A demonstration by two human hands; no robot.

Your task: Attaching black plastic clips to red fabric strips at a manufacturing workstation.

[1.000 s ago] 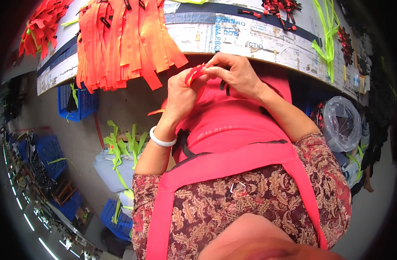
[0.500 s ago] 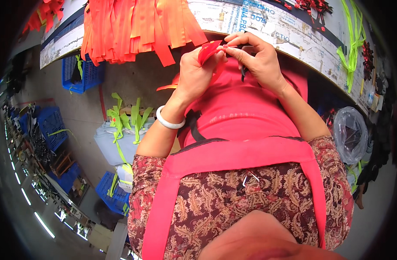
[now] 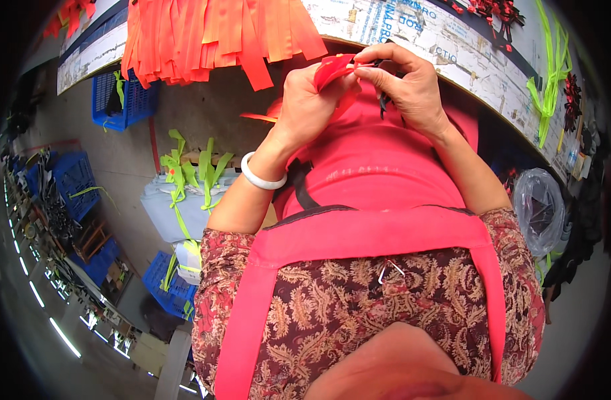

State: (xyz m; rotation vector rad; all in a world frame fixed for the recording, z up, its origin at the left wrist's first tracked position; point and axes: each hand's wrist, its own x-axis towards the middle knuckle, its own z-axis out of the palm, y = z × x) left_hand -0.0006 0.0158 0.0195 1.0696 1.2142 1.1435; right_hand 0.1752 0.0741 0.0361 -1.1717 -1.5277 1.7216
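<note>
A red-orange fabric ribbon (image 3: 330, 72) is folded in my left hand (image 3: 307, 103), which is closed around it just off the table's front edge. Its loose tail (image 3: 259, 117) sticks out to the left, beneath the wrist. My right hand (image 3: 415, 90) meets the ribbon's folded end with thumb and forefinger pinched. Between those fingers runs a small black strip (image 3: 383, 105), dangling below the thumb. Where strip and ribbon meet is too small to make out. Both hands are above the pink apron (image 3: 385, 157).
Many orange ribbons (image 3: 219, 33) hang over the edge of the worn table (image 3: 359, 23). Yellow-green strips (image 3: 552, 73) and small red-and-black bundles (image 3: 495, 13) lie farther right. Blue crates (image 3: 135, 103), pale stacked fabric (image 3: 169, 207) and a clear plastic bag (image 3: 539, 207) are beside me.
Both hands have shifted slightly right and up with the ribbon. The fingertips still meet at its end; the view has moved slightly.
</note>
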